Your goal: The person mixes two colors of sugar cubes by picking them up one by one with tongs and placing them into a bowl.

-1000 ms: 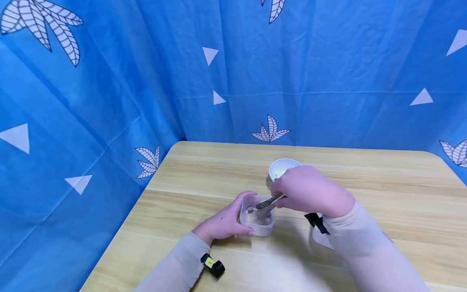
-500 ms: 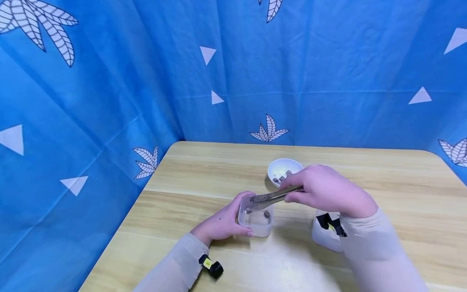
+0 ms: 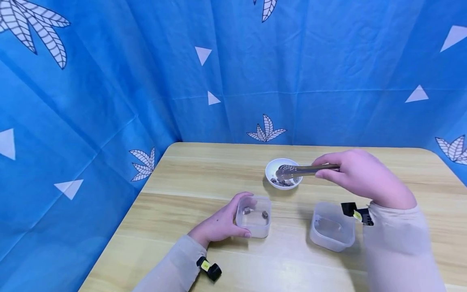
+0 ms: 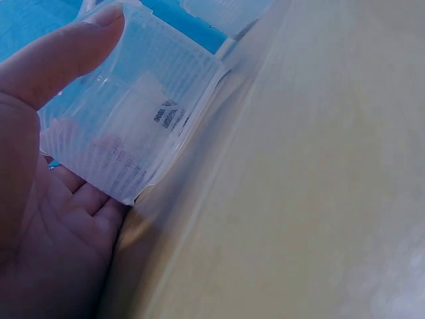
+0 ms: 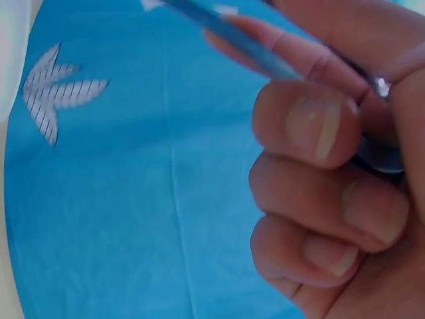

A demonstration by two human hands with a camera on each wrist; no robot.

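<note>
My left hand [image 3: 223, 222] grips the left side of a translucent plastic container [image 3: 258, 231], its thumb along the near side. Two small brownish cubes [image 3: 264, 214] lie inside that container. In the right wrist view the fingers of my right hand [image 5: 312, 173] are curled round metal tongs; the head view shows the tongs [image 3: 310, 169] reaching left over a white bowl [image 3: 268, 181]. Several small dark cubes [image 3: 282, 183] sit in the bowl beneath the tongs' tips. Whether the tips touch a cube I cannot tell.
A second translucent container [image 3: 333, 243] stands on the wooden table [image 3: 204, 178] at the right, near my right forearm. A blue patterned curtain [image 3: 233, 73] hangs behind the table and along its left side.
My right hand has moved right and away from me, carrying the tongs from the left container to the white bowl. The left hand keeps its hold on the container.
</note>
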